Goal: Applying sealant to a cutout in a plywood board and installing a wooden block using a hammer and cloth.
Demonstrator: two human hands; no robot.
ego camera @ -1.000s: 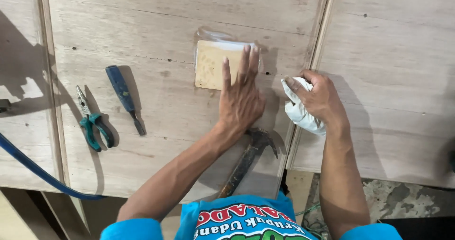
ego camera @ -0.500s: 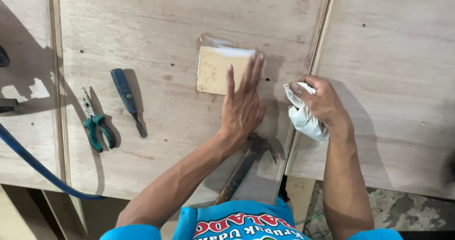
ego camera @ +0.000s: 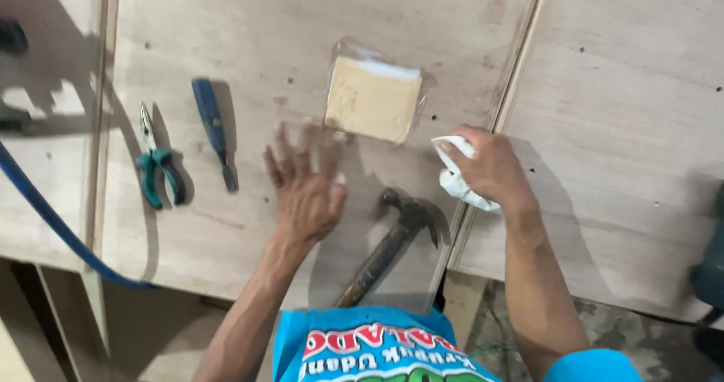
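My left hand point(ego camera: 305, 182) hovers flat over the plywood sheet point(ego camera: 264, 65), fingers spread and empty, just left and below a clear plastic packet holding a tan block point(ego camera: 372, 98). My right hand point(ego camera: 490, 167) grips a crumpled white cloth point(ego camera: 455, 178) at the seam between two boards, right of the packet. A claw hammer point(ego camera: 392, 242) lies on the wood between my forearms, head pointing away from me.
Teal-handled pliers point(ego camera: 157, 167) and a blue-handled screwdriver point(ego camera: 215, 133) lie to the left. A blue hose point(ego camera: 53, 223) crosses the left edge. A second plywood board point(ego camera: 633, 125) lies to the right, rough floor point(ego camera: 603, 322) below it.
My left hand has lifted off the packet and pulled back leftward toward me, uncovering the packet. My right hand with the cloth has stayed about where it was.
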